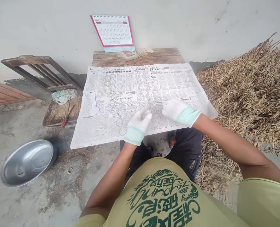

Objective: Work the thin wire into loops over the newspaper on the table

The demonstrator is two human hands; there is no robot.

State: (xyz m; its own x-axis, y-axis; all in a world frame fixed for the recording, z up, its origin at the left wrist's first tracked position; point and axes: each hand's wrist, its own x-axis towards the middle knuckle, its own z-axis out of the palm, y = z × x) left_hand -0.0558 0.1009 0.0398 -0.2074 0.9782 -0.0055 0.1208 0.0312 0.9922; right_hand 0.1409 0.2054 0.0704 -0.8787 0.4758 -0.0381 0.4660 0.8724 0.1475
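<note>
A spread newspaper covers most of a wooden table, with thin dark looping lines across its middle; whether they are drawn or lie on top, I cannot tell. Above its near part is my left hand in a white glove with a mint cuff, the thumb and fingers bent towards each other. My right hand, gloved the same way, has its fingers curled, to the right of the left one. Anything held in either hand is too small to make out. A white spoon-shaped piece lies at the newspaper's left.
A desk calendar stands at the back of the wooden table against the wall, near a folded paper. On the left are a wooden chair with a red-handled screwdriver and a metal basin. Dry stalks are heaped right.
</note>
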